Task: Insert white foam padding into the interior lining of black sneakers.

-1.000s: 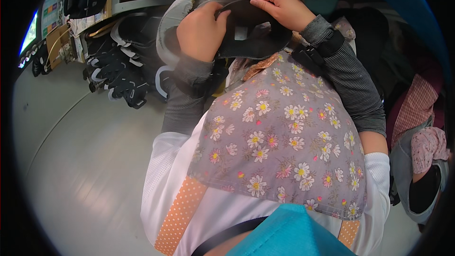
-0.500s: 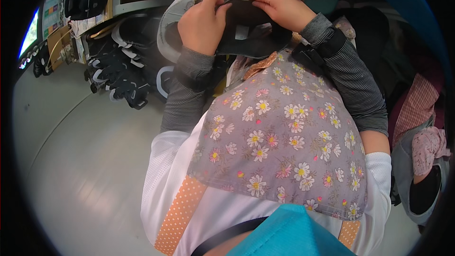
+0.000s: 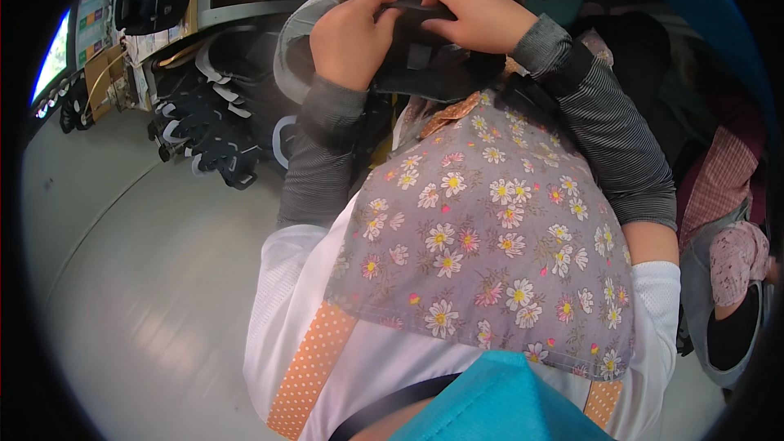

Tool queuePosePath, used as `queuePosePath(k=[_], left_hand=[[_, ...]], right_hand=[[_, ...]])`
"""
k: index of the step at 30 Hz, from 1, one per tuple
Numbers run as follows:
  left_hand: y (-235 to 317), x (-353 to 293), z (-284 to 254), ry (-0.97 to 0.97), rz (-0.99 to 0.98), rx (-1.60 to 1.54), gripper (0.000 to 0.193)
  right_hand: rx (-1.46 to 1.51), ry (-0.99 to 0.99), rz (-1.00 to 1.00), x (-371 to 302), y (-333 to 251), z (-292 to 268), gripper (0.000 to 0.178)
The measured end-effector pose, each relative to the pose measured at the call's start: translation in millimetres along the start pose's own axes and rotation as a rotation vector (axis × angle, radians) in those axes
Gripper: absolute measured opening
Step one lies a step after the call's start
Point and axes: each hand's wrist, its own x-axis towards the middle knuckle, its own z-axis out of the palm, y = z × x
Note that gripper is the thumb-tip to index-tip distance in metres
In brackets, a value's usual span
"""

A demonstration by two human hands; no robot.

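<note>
Both hands are up at the top of the head view, in front of the flowered apron [image 3: 482,229]. My left hand [image 3: 353,42] pinches the upper edge of a black piece of flexible material [image 3: 400,69]. At the other end of that edge, the thumb and fingers of my right hand [image 3: 486,16] are closed on it. The edge is stretched between them. A pale grey curved piece [image 3: 292,61] shows just left of my left hand; whether it is joined to the black piece I cannot tell. Dark surroundings hide much of the held piece.
Black pieces with pale grey trim [image 3: 216,143] are heaped at the left. Above them hangs a black, shaped item [image 3: 153,0] by a shelf and a lit screen [image 3: 51,57]. At the right edge another person's pink sleeve [image 3: 739,265] shows beside grey cloth.
My right hand has closed further around the edge and shifted slightly, its fingers curling. The black material between my hands has moved slightly. My left hand keeps its pinch, nearly unmoved.
</note>
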Motion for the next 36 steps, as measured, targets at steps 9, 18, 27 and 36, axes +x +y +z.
queuePosePath(k=[9, 18, 27, 36], left_hand=[[15, -9, -21, 0.083, -0.126, -0.063, 0.030], [-1, -9, -5, 0.202, -0.020, -0.049, 0.021], [5, -9, -10, 0.280, 0.099, -0.062, 0.020], [-19, -11, -55, -0.021, 0.044, 0.037, 0.025]], right_hand=[[-0.167, -0.012, 0.071, 10, -7, 5, 0.032], [-0.013, 0.014, 0.029, 8, 8, 12, 0.034], [-0.222, 0.004, 0.042, 21, -25, 2, 0.030], [-0.033, 0.163, 0.046, 15, -6, 5, 0.029]])
